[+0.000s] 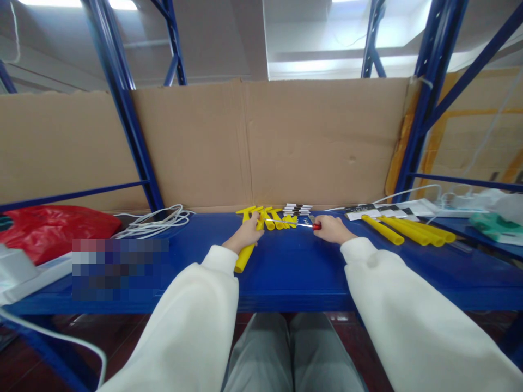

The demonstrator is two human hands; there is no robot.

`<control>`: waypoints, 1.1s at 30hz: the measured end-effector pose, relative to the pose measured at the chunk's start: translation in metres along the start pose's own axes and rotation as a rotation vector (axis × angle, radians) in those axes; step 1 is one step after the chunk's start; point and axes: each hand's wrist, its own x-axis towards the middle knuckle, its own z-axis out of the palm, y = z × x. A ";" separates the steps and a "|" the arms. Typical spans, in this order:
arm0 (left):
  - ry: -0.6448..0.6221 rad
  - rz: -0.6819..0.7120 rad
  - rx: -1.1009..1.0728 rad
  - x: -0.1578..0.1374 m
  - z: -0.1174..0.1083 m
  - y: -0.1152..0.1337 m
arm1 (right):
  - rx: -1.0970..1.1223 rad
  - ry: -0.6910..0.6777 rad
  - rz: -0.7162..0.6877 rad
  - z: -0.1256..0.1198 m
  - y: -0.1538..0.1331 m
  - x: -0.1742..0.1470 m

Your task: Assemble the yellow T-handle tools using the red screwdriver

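My left hand (248, 234) is wrapped round a yellow tube-shaped piece (244, 259), whose round lower end points toward me over the blue shelf (294, 267). In my right hand (332, 228) is a screwdriver (317, 226), gripped by its red handle. Its thin metal shaft runs left, with the tip beside the top of the yellow piece at my left fingers; whether they touch I cannot tell. Several more yellow pieces (270, 224) lie just behind, between my hands. A small stack of black-and-white strips (297, 209) is beyond them.
Several long yellow tubes (408, 228) lie at the right by a checkered black-and-white board (384, 211). On the left are a coiled white cable (163, 220), a red plastic bag (61, 228) and a white power strip (41, 277). A cardboard sheet (286, 141) closes off the back between blue posts.
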 end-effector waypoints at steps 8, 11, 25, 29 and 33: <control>-0.009 -0.018 0.004 -0.002 -0.001 0.003 | 0.026 0.007 -0.013 0.002 0.003 0.003; -0.001 -0.002 -0.010 0.000 0.000 0.001 | 0.037 0.010 -0.018 0.002 0.006 0.004; 0.024 0.008 -0.087 0.001 0.002 -0.003 | 0.045 -0.093 -0.028 0.002 0.016 0.006; 0.027 0.018 -0.094 0.002 0.002 -0.003 | 0.062 -0.162 -0.042 0.002 0.013 0.004; 0.026 0.008 -0.079 0.002 0.002 -0.002 | 0.126 -0.188 -0.065 0.004 0.013 0.003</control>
